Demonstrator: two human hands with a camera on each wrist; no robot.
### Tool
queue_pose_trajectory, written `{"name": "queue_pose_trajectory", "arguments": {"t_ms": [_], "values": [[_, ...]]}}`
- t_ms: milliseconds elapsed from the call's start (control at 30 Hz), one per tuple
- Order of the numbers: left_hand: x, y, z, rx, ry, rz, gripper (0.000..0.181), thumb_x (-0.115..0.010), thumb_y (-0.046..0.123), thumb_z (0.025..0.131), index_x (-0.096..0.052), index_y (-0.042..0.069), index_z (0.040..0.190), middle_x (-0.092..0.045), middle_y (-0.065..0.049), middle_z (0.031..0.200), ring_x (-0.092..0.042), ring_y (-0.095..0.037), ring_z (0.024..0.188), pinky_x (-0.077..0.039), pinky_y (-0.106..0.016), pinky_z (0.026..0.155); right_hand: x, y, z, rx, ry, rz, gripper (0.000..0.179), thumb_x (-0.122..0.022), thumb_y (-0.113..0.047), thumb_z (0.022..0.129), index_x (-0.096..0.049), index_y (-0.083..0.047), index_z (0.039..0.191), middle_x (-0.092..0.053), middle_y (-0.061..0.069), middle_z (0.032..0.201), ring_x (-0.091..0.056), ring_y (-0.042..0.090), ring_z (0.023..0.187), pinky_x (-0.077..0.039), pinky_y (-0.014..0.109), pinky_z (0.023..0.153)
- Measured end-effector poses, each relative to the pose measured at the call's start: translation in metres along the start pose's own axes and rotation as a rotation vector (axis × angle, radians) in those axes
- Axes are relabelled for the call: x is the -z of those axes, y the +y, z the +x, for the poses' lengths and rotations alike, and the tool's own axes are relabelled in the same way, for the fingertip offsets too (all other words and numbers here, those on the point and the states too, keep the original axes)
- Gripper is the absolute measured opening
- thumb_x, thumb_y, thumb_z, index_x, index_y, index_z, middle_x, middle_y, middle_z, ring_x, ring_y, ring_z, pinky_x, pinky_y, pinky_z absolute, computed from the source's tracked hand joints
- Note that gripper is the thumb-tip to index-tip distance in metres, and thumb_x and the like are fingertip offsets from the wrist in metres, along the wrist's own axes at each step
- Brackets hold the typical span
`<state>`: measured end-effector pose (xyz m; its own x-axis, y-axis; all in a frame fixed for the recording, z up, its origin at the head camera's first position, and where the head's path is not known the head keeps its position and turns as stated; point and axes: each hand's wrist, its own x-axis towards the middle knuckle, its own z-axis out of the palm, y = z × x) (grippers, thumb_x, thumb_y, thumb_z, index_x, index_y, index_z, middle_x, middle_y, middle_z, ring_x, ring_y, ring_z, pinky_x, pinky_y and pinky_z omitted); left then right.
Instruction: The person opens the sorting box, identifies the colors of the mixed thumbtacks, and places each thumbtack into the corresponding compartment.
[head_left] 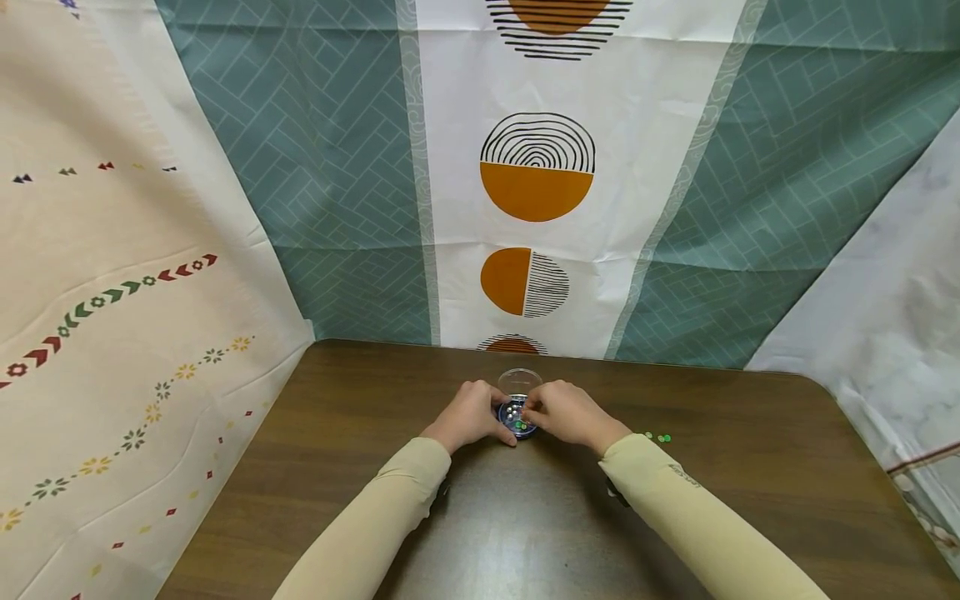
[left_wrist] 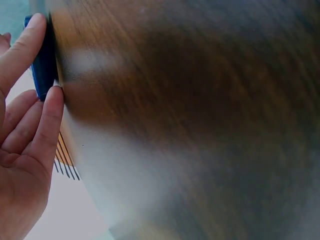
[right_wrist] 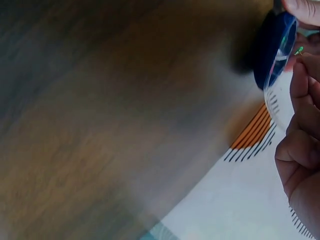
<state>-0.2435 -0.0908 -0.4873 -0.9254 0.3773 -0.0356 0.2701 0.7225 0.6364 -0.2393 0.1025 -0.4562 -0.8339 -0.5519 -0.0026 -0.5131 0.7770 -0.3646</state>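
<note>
A small round blue dish [head_left: 517,431] with a raised clear lid [head_left: 520,382] lies on the table, holding several tiny white, green and reddish pieces. My left hand [head_left: 474,414] grips its left side, thumb toward me. In the left wrist view, the left thumb and fingers press on the dish's blue edge [left_wrist: 44,62]. Over the dish, my right hand [head_left: 567,412] has its fingertips drawn together. In the right wrist view, a tiny green piece [right_wrist: 300,50] shows right at the fingertips of this hand [right_wrist: 305,112], which pinches it.
Several small green pieces [head_left: 664,438] lie on the brown wooden table [head_left: 750,467] to the right, beyond my right forearm. A patterned cloth [head_left: 360,183] hangs behind the table's far edge. Light cloths cover the left and right sides.
</note>
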Motion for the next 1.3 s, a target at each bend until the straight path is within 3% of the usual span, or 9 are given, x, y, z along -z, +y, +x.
{"name": "queue_pose_trajectory", "arguments": {"t_ms": [233,1000,1300], "values": [[0.0,0.0,0.0,-0.029,0.003,-0.008,0.065,-0.091,0.037,0.051,-0.071,0.012,0.108,-0.072,0.004,0.1,-0.062,-0.003,0.084,-0.052,-0.02,0.072,-0.008,-0.005,0.002,0.015,-0.002,0.011,0.013,-0.062,-0.03,0.089,-0.07,-0.023,0.082,-0.057,-0.018,0.066,-0.048,0.003,0.058,-0.041,0.023,0.053],[0.001,0.002,0.001,-0.015,-0.01,-0.02,0.059,-0.091,0.035,0.053,-0.073,0.014,0.105,-0.072,0.005,0.098,-0.062,-0.002,0.081,-0.052,-0.02,0.07,-0.012,-0.007,0.004,0.021,-0.009,0.03,0.013,-0.063,-0.03,0.089,-0.073,-0.022,0.088,-0.063,-0.017,0.074,-0.051,0.002,0.062,-0.043,0.022,0.056],[0.0,-0.001,0.0,0.007,-0.001,-0.005,0.07,-0.091,0.038,0.051,-0.07,0.011,0.111,-0.071,0.001,0.105,-0.062,-0.005,0.089,-0.052,-0.023,0.076,-0.005,0.0,-0.003,0.004,0.026,0.019,0.011,-0.065,-0.031,0.087,-0.072,-0.023,0.085,-0.062,-0.017,0.072,-0.052,0.002,0.063,-0.044,0.023,0.057]]}}
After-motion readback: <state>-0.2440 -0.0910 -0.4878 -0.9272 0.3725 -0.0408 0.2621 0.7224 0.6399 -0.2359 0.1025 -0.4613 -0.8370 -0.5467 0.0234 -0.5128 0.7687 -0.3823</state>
